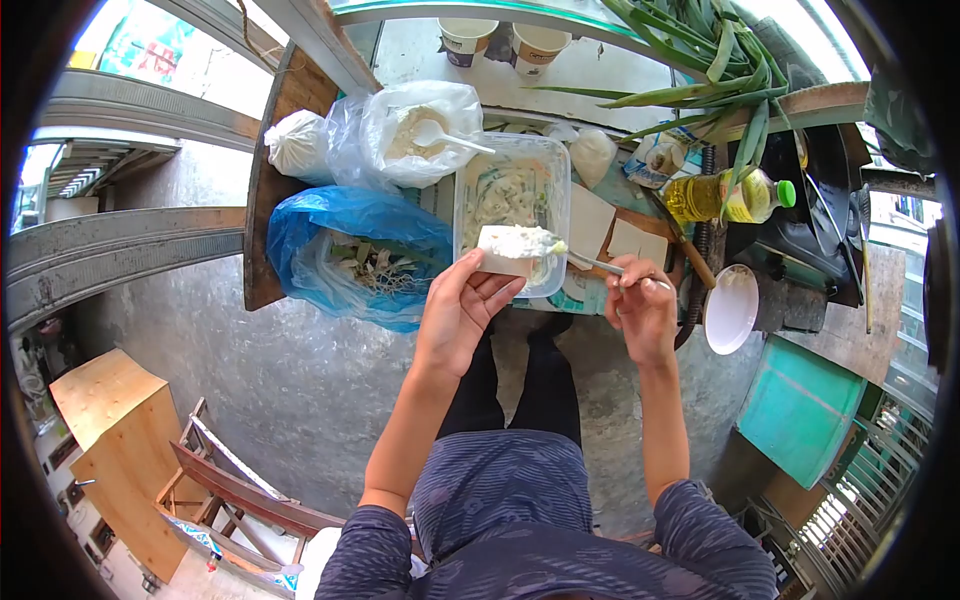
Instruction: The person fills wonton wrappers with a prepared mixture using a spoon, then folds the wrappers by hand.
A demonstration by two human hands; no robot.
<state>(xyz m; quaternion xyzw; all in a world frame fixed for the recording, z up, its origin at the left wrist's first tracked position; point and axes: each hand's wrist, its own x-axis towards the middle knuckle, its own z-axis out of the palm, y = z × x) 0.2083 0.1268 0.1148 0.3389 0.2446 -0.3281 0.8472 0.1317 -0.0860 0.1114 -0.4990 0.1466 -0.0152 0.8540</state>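
My left hand (462, 308) holds a pale flat wrapper (507, 262) over the near part of a clear plastic tub (515, 195). White-green filling (522, 241) lies on the wrapper. In my right hand (640, 305) is the handle of a thin metal utensil (594, 262), whose far end reaches the filling. More pale mixture with green bits sits in the tub. Square pale sheets (636, 247) lie right of the tub, partly on a wooden board (655, 222).
Left of the tub are a blue bag (355, 205) of roots and a bag of powder (425, 135) with a white spoon. To the right are an oil bottle (730, 197), a white oval dish (732, 310) and a knife handle (697, 264). Green leaves (710, 85) hang above.
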